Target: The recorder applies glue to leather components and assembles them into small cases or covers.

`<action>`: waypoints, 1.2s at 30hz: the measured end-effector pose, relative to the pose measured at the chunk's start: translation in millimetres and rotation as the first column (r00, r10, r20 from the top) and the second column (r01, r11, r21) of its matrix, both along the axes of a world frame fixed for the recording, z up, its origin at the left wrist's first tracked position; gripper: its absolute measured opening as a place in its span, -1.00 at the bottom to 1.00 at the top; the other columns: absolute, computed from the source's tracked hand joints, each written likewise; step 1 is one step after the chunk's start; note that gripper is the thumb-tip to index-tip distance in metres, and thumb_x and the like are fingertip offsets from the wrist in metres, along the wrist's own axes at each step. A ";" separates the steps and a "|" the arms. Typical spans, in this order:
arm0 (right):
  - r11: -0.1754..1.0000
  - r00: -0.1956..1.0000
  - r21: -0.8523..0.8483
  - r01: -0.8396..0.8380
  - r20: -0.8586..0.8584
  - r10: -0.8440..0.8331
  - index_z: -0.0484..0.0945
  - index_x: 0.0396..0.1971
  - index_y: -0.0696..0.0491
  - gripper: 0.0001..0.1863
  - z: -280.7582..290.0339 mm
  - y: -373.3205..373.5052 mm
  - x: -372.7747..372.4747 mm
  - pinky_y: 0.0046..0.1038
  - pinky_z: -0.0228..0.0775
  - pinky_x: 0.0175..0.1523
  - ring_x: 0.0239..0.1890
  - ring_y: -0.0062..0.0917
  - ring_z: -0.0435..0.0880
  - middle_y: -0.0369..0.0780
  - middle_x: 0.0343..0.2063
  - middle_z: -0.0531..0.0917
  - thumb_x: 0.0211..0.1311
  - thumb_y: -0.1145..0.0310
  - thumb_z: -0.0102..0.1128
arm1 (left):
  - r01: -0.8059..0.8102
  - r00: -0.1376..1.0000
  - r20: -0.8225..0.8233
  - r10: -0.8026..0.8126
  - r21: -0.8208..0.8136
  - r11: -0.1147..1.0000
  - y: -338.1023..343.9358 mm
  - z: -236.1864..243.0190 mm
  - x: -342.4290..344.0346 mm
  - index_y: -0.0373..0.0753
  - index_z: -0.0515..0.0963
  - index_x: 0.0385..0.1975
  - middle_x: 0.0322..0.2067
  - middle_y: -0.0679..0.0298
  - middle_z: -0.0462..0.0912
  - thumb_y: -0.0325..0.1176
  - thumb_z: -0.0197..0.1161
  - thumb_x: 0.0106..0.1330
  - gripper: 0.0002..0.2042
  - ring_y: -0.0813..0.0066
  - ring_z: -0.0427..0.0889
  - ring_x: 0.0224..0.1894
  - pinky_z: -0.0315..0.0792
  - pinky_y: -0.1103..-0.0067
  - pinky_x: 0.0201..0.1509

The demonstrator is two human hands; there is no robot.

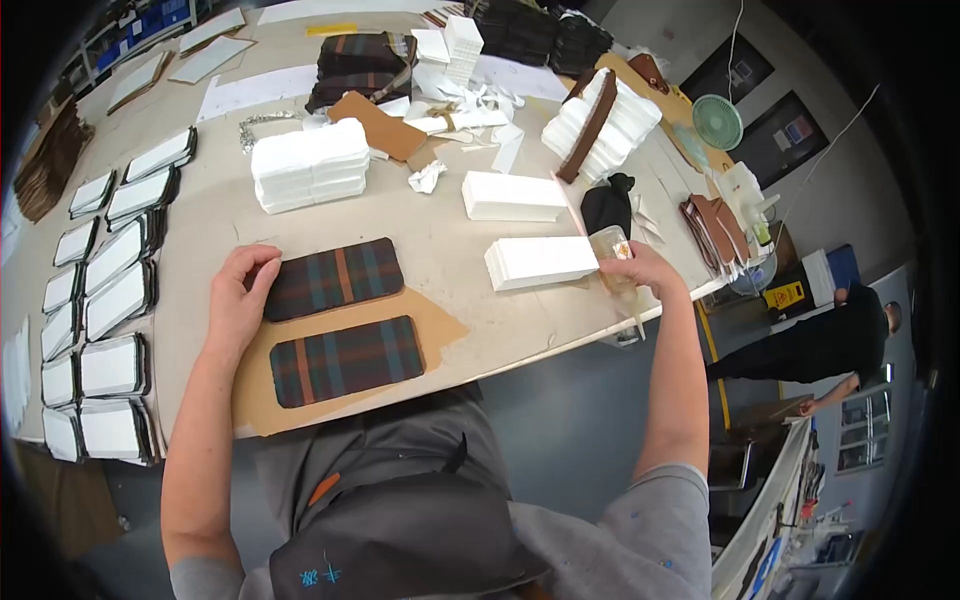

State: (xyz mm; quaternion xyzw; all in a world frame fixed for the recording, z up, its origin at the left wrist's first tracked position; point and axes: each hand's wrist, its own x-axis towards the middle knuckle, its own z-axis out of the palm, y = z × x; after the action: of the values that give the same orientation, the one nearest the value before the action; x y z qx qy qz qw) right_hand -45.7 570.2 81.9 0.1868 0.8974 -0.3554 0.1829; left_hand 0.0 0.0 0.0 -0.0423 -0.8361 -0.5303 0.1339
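Note:
Two dark plaid rectangular pieces (pixel 340 275) (pixel 348 360) lie one behind the other on brown cardboard (pixel 442 330). My left hand (pixel 246 285) is closed at the left edge of the rear piece, thumb and fingertips gripping it. My right hand (pixel 640 268) is wrapped around a translucent bottle (pixel 610 250) with a thin nozzle pointing down near the table's front edge. Just left of that bottle sits a stack of white strips (pixel 540 262), with a second white stack (pixel 510 196) behind it. A black cloth bundle (pixel 608 210) lies behind the bottle.
The worktable (pixel 180 235) holds rows of dark-edged white pieces (pixel 115 355) at left, white padded stacks (pixel 308 160), scraps and dark fabric piles (pixel 355 70) at back. Brown pieces (pixel 715 235) lie at the right edge. Another person (pixel 830 335) in black stands beyond, right.

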 end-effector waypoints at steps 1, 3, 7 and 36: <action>1.000 1.000 -0.027 -0.005 -0.012 0.005 0.58 0.03 0.11 -0.32 -3.6 0.6 0.3 -0.48 0.46 -0.03 -0.13 -0.52 0.66 -0.22 -0.16 0.69 -0.09 0.07 0.55 | 0.000 1.000 -0.009 0.000 0.003 1.000 -1.3 -2.4 -1.2 -0.33 0.62 -0.18 -0.12 0.25 0.62 -0.46 0.22 0.38 -0.87 0.47 0.57 -0.12 0.42 0.60 0.04; 0.999 1.000 -0.040 -0.025 -0.015 0.025 0.59 0.01 0.12 -0.24 2.3 11.3 3.5 -0.50 0.42 0.00 -0.08 -0.51 0.64 -0.21 -0.13 0.69 -0.20 -0.02 0.61 | -0.014 1.000 -0.008 0.014 0.019 1.000 5.3 -5.5 5.0 -0.33 0.61 -0.18 -0.12 0.25 0.62 -0.46 0.22 0.38 -0.88 0.46 0.57 -0.13 0.42 0.60 0.02; 0.812 0.831 -0.583 -0.012 -0.457 -0.316 0.55 0.03 0.14 -0.52 25.3 56.5 10.5 -0.39 0.52 -0.02 -0.12 -0.47 0.65 -0.23 -0.10 0.67 0.20 0.16 0.37 | -0.003 0.998 -0.063 0.003 -0.004 1.000 3.4 -4.5 1.1 -0.33 0.62 -0.23 -0.19 0.22 0.64 -0.44 0.21 0.37 -0.89 0.41 0.60 -0.16 0.45 0.57 -0.02; 0.021 0.947 -0.992 -0.125 -0.125 -0.297 0.32 0.24 0.08 -0.40 -50.3 -358.0 -40.6 -0.14 0.46 0.23 0.20 -0.13 0.51 -0.13 0.11 0.53 0.22 0.43 0.35 | -0.226 0.974 0.102 0.203 0.314 0.922 -9.3 7.6 2.1 -0.24 0.50 -0.33 -0.54 0.48 0.33 -0.20 0.01 0.53 -0.74 0.69 0.27 -0.45 0.24 0.67 -0.33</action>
State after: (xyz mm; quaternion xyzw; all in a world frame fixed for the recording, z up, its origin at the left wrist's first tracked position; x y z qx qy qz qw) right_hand -86.3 212.2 31.5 0.0046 0.3950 -0.9132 0.1002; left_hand 2.1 -9.3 7.6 0.0901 -0.7412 -0.6437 0.1679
